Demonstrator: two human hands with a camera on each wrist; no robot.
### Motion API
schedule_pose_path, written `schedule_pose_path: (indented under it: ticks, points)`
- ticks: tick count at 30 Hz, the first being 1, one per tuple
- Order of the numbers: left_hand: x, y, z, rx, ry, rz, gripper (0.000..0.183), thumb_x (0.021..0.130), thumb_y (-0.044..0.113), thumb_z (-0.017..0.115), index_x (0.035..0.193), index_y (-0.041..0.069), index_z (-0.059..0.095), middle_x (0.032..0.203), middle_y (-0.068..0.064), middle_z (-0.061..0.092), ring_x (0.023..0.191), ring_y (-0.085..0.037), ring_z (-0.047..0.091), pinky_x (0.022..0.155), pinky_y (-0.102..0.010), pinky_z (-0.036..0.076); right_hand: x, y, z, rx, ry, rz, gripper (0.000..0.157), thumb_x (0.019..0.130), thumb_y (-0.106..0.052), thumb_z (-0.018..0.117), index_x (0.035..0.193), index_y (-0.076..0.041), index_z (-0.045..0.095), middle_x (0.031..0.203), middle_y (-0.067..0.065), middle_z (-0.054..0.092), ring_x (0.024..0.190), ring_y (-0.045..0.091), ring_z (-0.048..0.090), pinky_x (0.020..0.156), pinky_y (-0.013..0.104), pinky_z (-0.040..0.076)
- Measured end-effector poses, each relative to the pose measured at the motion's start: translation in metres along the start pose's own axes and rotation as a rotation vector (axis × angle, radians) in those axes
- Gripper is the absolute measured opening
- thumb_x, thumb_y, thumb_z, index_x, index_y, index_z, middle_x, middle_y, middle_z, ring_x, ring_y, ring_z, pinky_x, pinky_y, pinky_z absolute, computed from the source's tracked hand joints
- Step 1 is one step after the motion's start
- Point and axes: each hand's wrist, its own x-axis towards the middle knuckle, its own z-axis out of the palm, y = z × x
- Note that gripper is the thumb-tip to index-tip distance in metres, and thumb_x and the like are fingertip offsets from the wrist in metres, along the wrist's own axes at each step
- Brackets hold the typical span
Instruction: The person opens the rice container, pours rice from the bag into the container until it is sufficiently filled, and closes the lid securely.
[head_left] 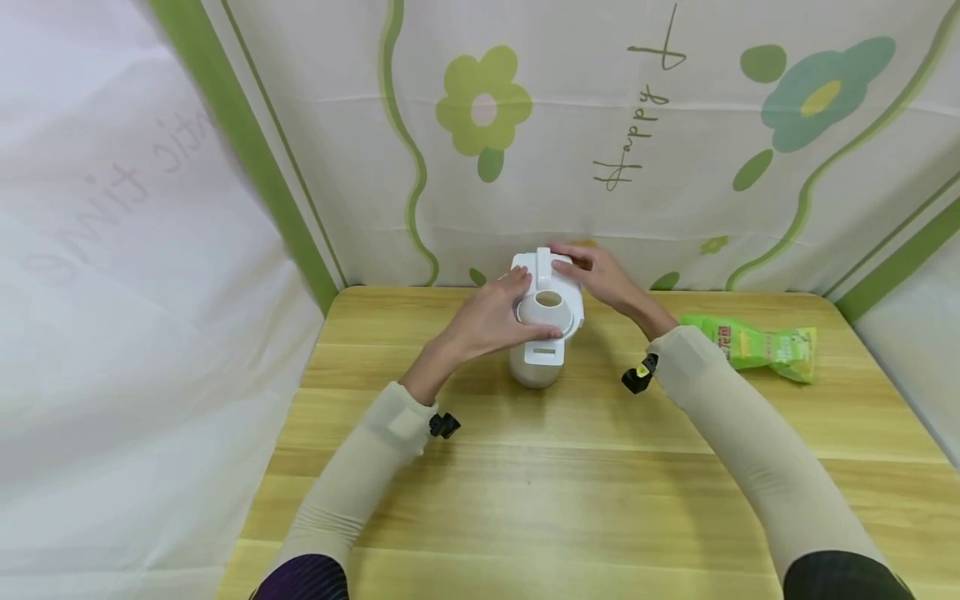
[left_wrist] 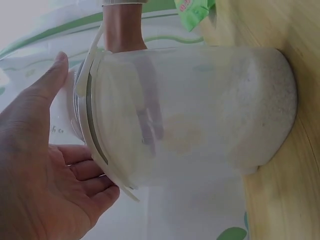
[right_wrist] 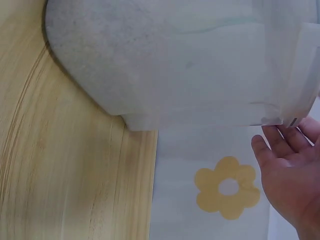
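A tall translucent storage jar stands upright on the table, with white grainy contents near its bottom. On top sits a white lid bearing a raised rib and a round spout collar with an opening. My left hand spans the lid from the left, its thumb by the front tab and its fingers at the rim beside the collar. From the back right, my right hand grips the lid's far corner; its curled fingers show at the lid's edge in the right wrist view.
A green and yellow packet lies on the right of the wooden table. Behind the table's back edge hangs a patterned curtain, close to the jar. White fabric hangs on the left.
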Motion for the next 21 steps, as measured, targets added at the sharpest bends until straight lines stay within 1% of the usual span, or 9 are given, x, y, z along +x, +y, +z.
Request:
schedule_pose_path:
  ticks: [2,5,8,11,14,18,21]
  points:
    - [0.0,0.001,0.001,0.004,-0.004,-0.013,0.1,0.085,0.07,0.078,0.153,0.002,0.052,0.164,-0.015,0.046,0.145,-0.028,0.051,0.109,-0.043,0.052,0.0,0.0,0.001,-0.004,0.001,0.01,0.051,0.107,-0.028,0.065,0.153,-0.006,0.057,0.154,0.016,0.057,0.126,0.025,0.062,0.092,0.022,0.054]
    - [0.0,0.002,0.001,0.001,-0.012,-0.029,0.1,0.084,0.069,0.079,0.155,0.003,0.052,0.167,-0.017,0.041,0.152,-0.031,0.044,0.114,-0.046,0.048,0.001,0.001,0.001,-0.001,0.007,0.007,0.049,0.107,-0.025,0.066,0.151,-0.004,0.058,0.151,0.02,0.06,0.115,0.018,0.063,0.083,0.018,0.053]
    - [0.0,0.001,0.0,-0.002,-0.019,-0.04,0.098,0.084,0.069,0.079,0.154,0.005,0.054,0.167,-0.017,0.04,0.153,-0.031,0.042,0.117,-0.046,0.046,0.0,0.001,0.001,0.005,0.014,0.002,0.048,0.107,-0.026,0.067,0.149,-0.005,0.06,0.148,0.019,0.062,0.108,0.013,0.064,0.082,0.018,0.054]
    - [-0.001,-0.001,0.0,-0.01,-0.024,-0.044,0.098,0.084,0.067,0.08,0.155,0.005,0.054,0.166,-0.018,0.04,0.154,-0.03,0.04,0.121,-0.046,0.042,-0.002,0.001,0.0,0.008,0.017,0.002,0.048,0.106,-0.026,0.067,0.149,-0.005,0.061,0.145,0.019,0.064,0.105,0.011,0.065,0.081,0.019,0.054]
    - [-0.002,-0.005,0.0,-0.04,-0.023,-0.042,0.097,0.084,0.064,0.082,0.155,0.005,0.053,0.165,-0.016,0.041,0.155,-0.027,0.038,0.124,-0.046,0.038,-0.006,0.002,-0.002,0.005,0.021,0.008,0.047,0.106,-0.028,0.068,0.148,-0.007,0.062,0.145,0.017,0.065,0.106,0.013,0.066,0.082,0.019,0.055]
    - [-0.003,-0.013,-0.002,-0.092,-0.027,-0.04,0.091,0.085,0.062,0.082,0.154,0.008,0.056,0.164,-0.01,0.044,0.156,-0.022,0.038,0.126,-0.05,0.033,-0.013,0.002,-0.006,-0.033,0.038,0.032,0.048,0.106,-0.032,0.067,0.149,-0.011,0.062,0.146,0.015,0.065,0.11,0.017,0.065,0.085,0.021,0.055]
    - [-0.004,-0.02,-0.005,-0.139,-0.026,-0.035,0.086,0.086,0.058,0.083,0.153,0.009,0.057,0.162,-0.008,0.048,0.153,-0.021,0.042,0.125,-0.047,0.036,-0.018,0.0,-0.007,-0.074,0.064,0.043,0.049,0.106,-0.036,0.068,0.148,-0.012,0.063,0.142,0.015,0.067,0.11,0.021,0.066,0.083,0.02,0.055]
